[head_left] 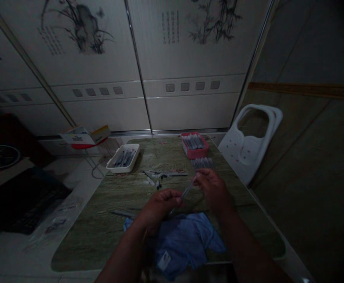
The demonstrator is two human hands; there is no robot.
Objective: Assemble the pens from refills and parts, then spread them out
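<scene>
On near part of table (92, 228), blue cloth (183, 237) lies crumpled. Past it, left hand (162, 201) and right hand (212, 186), both closed, pinch thin clear tube (186, 190) over table. Farther, loose bits (176, 173), then white tray (120, 169) and pink box (200, 153) with sticks (193, 142) inside.

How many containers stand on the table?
2: a white container at the far left of the table, and a pink basket at the far right, beyond the right hand. None appears hidden.
</scene>
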